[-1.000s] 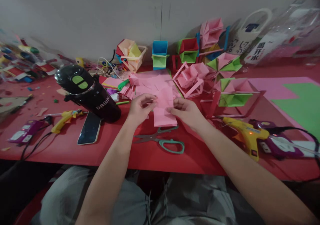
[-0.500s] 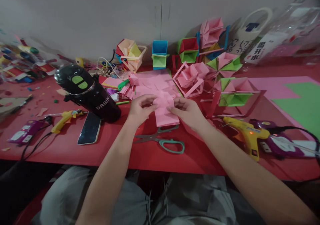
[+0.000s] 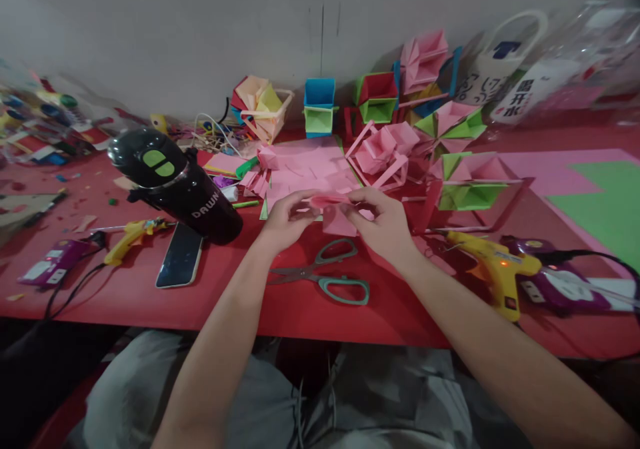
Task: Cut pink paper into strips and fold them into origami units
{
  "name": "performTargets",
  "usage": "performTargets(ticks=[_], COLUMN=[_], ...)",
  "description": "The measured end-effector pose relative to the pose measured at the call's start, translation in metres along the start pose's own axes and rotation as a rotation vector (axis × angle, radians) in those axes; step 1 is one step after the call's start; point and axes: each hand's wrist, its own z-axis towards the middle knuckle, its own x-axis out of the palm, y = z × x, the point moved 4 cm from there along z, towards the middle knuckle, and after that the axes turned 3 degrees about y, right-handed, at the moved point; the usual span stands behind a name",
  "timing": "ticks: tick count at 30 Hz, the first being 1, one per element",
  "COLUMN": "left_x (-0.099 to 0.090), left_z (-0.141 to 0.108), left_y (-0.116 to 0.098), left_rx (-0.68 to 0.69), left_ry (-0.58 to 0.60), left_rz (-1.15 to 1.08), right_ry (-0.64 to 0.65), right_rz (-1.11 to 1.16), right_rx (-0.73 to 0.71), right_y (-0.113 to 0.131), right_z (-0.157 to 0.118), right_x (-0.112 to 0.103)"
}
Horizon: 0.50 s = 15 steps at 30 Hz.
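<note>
Pinching the folded pink paper, the left hand is at its nine o'clock, and the right hand pinches it at three o'clock. It is over the red bench, with scissors between six and seven o'clock. The paper looks thin, so a hard tug could rip it, and an uneven squeeze might bend it crooked.

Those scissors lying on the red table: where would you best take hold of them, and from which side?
I'd take the scissors by the nearer green handle loop, coming in from the person's right. The loops lie on that side while the blades point left, and the loops are spread apart, so the nearer one should be easy to pinch.
</note>
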Motion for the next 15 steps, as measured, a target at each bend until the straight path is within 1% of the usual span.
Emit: performTargets(ticks=[2, 4, 6, 8, 10, 12, 15], left_x=[-0.003, -0.005, -0.003, 0.002, 0.006, 0.008, 0.007], left_z=[0.001, 0.001, -0.001, -0.004, -0.006, -0.008, -0.008], left_y=[-0.001, 0.0, 0.002, 0.0, -0.003, -0.005, -0.004], left_rx=[-0.011, -0.088, -0.22, -0.324, -0.355, -0.348, -0.342], left_ry=[-0.048, -0.091, -0.075, -0.017, 0.025, 0.049, 0.048], left_rz=[-0.031, -0.147, -0.32, -0.437, -0.435, -0.381, -0.336], right_ry=[-0.019, -0.046, -0.06, -0.041, -0.002, 0.036, 0.074], right_rz=[-0.031, -0.074, -0.105, -0.114, -0.115, -0.118, -0.127], right_rx=[-0.056, -0.089, -0.104, -0.124, -0.144, -0.154, -0.159], right_y=[0.002, 0.003, 0.002, 0.002, 0.001, -0.001, -0.001], right_z=[0.0, 0.0, 0.0, 0.0, 0.0, 0.0, 0.001], right_x=[-0.002, -0.005, -0.007, -0.007, -0.006, -0.005, -0.004])
